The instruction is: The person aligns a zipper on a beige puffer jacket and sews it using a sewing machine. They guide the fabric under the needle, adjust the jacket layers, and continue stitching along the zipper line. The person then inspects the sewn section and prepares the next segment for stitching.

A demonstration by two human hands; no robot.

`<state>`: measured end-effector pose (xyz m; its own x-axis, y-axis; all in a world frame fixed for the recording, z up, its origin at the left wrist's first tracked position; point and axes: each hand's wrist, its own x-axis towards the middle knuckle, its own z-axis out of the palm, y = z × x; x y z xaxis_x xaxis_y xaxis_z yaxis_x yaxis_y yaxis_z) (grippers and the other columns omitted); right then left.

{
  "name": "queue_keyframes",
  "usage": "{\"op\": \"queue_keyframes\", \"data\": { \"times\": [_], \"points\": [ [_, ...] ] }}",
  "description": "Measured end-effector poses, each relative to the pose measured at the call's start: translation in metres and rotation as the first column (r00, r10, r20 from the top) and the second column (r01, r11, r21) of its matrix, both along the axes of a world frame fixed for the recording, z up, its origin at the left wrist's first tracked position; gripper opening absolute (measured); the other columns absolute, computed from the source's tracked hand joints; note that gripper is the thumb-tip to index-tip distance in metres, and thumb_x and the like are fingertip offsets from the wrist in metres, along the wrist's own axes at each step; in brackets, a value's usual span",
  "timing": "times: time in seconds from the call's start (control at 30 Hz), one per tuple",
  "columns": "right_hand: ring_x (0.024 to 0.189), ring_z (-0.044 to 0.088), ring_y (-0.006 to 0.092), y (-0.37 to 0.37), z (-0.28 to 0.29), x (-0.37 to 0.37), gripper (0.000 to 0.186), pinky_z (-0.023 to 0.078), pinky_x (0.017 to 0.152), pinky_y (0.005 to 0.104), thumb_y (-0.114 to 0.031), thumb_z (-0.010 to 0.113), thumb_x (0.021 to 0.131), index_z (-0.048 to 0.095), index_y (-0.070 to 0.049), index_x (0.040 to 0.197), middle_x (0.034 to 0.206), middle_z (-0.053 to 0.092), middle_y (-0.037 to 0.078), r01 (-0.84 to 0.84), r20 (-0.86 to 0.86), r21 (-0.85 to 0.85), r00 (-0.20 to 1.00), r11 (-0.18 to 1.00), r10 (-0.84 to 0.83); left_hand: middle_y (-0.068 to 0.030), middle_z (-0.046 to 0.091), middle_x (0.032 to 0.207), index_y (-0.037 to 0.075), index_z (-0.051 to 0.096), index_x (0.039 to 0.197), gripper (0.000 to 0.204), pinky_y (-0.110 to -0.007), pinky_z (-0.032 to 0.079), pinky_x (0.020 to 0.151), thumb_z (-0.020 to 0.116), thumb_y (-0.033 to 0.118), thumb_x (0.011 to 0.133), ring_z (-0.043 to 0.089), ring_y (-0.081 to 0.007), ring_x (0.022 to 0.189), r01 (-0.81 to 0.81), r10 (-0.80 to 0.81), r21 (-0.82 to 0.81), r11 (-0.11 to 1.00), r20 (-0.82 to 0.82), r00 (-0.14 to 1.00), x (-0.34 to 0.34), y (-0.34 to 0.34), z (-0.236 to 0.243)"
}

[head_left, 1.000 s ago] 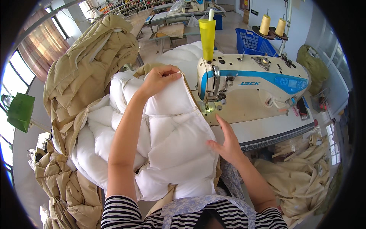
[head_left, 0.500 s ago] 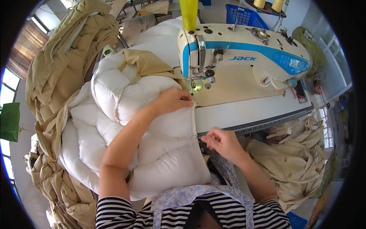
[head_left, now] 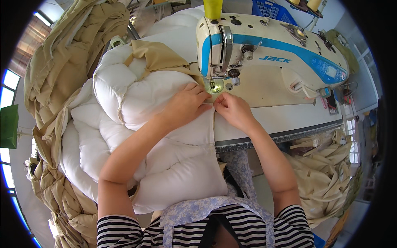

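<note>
From where I stand, the person works just in front of the white and blue sewing machine [head_left: 264, 45], both hands close together at its needle end. The white padded piece [head_left: 178, 182] lies to the left of the machine and in front of it, puffed in stitched sections, its straight edge running from near the needle area down toward the person's lap.

The left hand [head_left: 188, 103] rests over this piece just short of the machine's presser foot [head_left: 215, 86], fingers bent and close together; whether its grip pinches the cloth or only presses it, I can't tell. The right hand [head_left: 233, 109] comes in from the other side, also just in front of the foot. Its grip is drawn together, thumb against bent fingers, on the edge of the padded piece.

A tan cloth flap [head_left: 159, 58] lies over the padding left of the needle. The pale counter [head_left: 248, 124] spreads in front of the machine, with a dark ruler strip [head_left: 285, 135] along its near edge. A yellow container [head_left: 213, 9] stands atop the machine's left end. Far to the machine's left rises a tan padded pile [head_left: 74, 53]; below its right end lies a crumpled tan heap [head_left: 318, 173]. A blue basket [head_left: 275, 13] sits behind.
</note>
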<state>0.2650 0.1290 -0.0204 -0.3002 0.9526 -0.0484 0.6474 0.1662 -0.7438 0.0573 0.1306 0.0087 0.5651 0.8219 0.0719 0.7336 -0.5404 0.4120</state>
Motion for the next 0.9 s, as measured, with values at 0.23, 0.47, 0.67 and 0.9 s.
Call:
{"op": "queue_keyframes", "data": {
  "times": [0.23, 0.47, 0.67, 0.9],
  "points": [
    [0.076, 0.071, 0.0284, 0.028, -0.004, -0.004, 0.021, 0.055, 0.073, 0.0405, -0.03, 0.068, 0.086, 0.073, -0.01, 0.086, 0.08, 0.074, 0.008, -0.009, 0.235, 0.051, 0.972, 0.999, -0.003, -0.0075, 0.063, 0.122, 0.008, 0.067, 0.122, 0.036, -0.05, 0.041, 0.111, 0.07, 0.02, 0.088, 0.057, -0.0279, 0.12, 0.019, -0.041, 0.422, 0.906, 0.044, 0.998, 0.008, -0.048, -0.028],
    [0.077, 0.071, 0.0263, 0.053, -0.013, 0.0, 0.028, 0.054, 0.071, 0.0372, -0.04, 0.067, 0.087, 0.075, -0.014, 0.092, 0.082, 0.074, 0.008, 0.078, 0.228, 0.077, 0.969, 0.994, -0.094, -0.0096, 0.062, 0.113, 0.009, 0.069, 0.117, 0.033, -0.051, 0.045, 0.107, 0.069, 0.013, 0.084, 0.059, -0.0307, 0.11, -0.052, -0.014, 0.496, 0.867, 0.128, 0.992, 0.017, -0.011, -0.053],
    [0.071, 0.068, 0.0403, 0.07, -0.032, 0.002, 0.029, 0.054, 0.068, 0.0498, -0.035, 0.065, 0.085, 0.073, -0.007, 0.082, 0.072, 0.07, 0.017, 0.13, 0.152, 0.133, 0.977, 0.983, -0.149, -0.0101, 0.063, 0.111, 0.009, 0.07, 0.115, 0.033, -0.051, 0.047, 0.104, 0.07, 0.013, 0.082, 0.061, -0.032, 0.106, -0.086, 0.004, 0.519, 0.85, 0.156, 0.988, 0.018, 0.003, -0.05],
    [0.07, 0.067, 0.0404, 0.08, -0.044, 0.002, 0.029, 0.053, 0.066, 0.0505, -0.035, 0.066, 0.085, 0.073, -0.007, 0.079, 0.071, 0.069, 0.017, 0.084, 0.09, 0.305, 0.989, 0.949, -0.117, -0.0091, 0.063, 0.109, 0.01, 0.071, 0.113, 0.031, -0.051, 0.048, 0.103, 0.071, 0.013, 0.082, 0.061, -0.0314, 0.104, -0.11, 0.031, 0.532, 0.839, 0.156, 0.987, 0.019, 0.012, -0.05]
  ]
}}
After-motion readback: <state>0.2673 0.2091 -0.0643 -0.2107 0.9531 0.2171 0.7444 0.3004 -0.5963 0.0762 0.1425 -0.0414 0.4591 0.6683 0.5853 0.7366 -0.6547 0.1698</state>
